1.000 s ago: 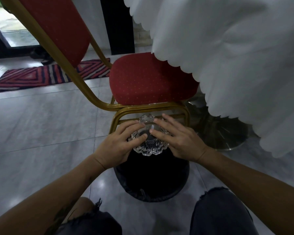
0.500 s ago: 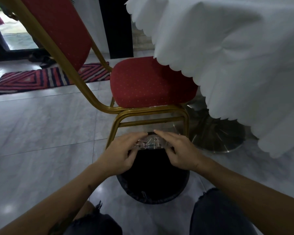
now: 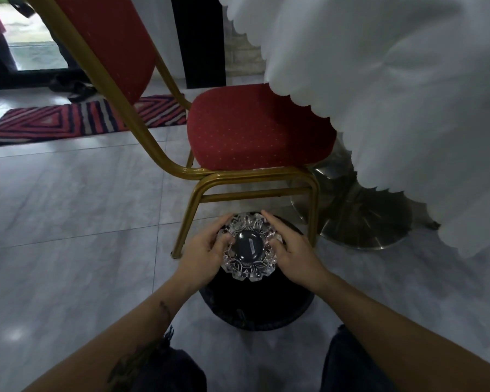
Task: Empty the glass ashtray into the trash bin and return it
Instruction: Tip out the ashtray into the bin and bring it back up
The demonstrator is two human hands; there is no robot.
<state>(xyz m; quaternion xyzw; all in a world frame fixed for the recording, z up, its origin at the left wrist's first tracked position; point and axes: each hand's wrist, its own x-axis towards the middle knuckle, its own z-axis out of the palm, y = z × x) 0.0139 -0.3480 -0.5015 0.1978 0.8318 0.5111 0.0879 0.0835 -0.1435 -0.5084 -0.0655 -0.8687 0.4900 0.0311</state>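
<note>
A round cut-glass ashtray with a scalloped rim is held level over the black trash bin, its hollow facing up toward me. My left hand grips its left edge and my right hand grips its right edge. The bin stands on the floor just in front of my knees, and its dark inside shows below the glass. A small pale mark shows in the ashtray's middle; what it is I cannot tell.
A red chair with a gold frame stands right behind the bin, one leg close to my left hand. A white tablecloth hangs at the right over a metal table base. A striped rug lies far left.
The ashtray was tipped on edge over the bin half a second ago; it has since been turned back so its hollow faces up, still in both hands.
</note>
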